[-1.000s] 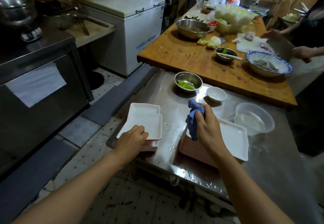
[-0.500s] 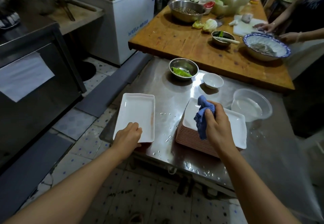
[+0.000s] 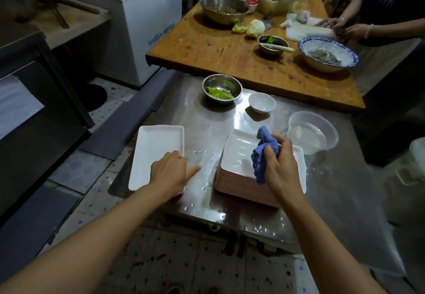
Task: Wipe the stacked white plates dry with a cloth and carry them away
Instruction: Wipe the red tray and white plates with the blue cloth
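While right hand point(image 3: 279, 162) grips cloth point(image 3: 262, 153) | left hand point(image 3: 171, 173) rests on plate point(image 3: 151, 149)

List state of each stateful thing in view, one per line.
left hand: open, resting on near corner of left plate
right hand: grips blue cloth
blue cloth: bunched, over tall plate stack
tall plate stack: upright, top plate streaked wet
left plate: flat at the table edge
steel table: beaded with water
clear tub: holds water
chest freezer: lid shut

place: working kitchen | signs: steel worktop point(image 3: 340, 201); wooden prep table point(image 3: 207, 45) with vegetable bowls; chest freezer point(image 3: 147, 29)
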Tool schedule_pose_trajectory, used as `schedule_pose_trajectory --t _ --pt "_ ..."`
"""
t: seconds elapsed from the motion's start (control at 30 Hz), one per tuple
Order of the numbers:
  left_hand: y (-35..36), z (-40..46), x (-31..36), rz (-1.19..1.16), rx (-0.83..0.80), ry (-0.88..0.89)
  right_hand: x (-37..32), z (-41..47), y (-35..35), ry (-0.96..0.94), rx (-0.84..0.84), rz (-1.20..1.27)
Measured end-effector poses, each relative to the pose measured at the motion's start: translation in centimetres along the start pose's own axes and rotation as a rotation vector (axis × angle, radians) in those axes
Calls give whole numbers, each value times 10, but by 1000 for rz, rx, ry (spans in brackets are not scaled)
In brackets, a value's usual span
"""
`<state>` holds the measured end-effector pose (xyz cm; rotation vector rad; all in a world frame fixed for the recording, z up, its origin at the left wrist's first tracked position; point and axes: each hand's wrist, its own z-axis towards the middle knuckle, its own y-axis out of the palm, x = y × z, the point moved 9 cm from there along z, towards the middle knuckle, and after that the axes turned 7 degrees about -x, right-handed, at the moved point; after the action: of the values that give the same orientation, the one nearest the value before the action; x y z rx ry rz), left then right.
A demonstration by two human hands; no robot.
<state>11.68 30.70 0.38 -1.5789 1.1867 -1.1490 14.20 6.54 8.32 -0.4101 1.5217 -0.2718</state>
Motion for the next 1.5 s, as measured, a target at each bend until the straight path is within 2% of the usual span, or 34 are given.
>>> schedule_pose_trajectory --t 0.07,0.2,0.27,0.37,0.43,0.57,0.9,1.03,1.17,1.33,1.5 --pt "-11 10 27 -252 28 26 1 4 -1 5 2 -37" --pt "-16 27 65 -594 -52 41 -11 22 16 -102 -30 -151" --pt "-16 33 72 -650 -86 30 -9 38 26 -148 -26 -333" --pt "-10 39 77 -667 -131 17 8 60 48 -104 -88 -748" --pt "-7 41 78 -692 -143 6 10 66 61 -167 -139 -865" --pt "-4 43 79 -695 -154 14 19 67 73 -218 -293 -858" --pt "0 41 76 -776 -174 -6 61 58 -34 -25 -35 -1026" --pt "1 39 77 -803 -175 -25 66 48 -49 2 -56 -1105" --pt "3 39 76 -817 -161 -46 63 26 -50 28 -170 -1181" --pt "4 37 75 -845 -156 -37 57 -13 -40 37 -251 -1070" --pt "9 34 74 -988 -205 -23 44 -23 0 18 -389 -789"
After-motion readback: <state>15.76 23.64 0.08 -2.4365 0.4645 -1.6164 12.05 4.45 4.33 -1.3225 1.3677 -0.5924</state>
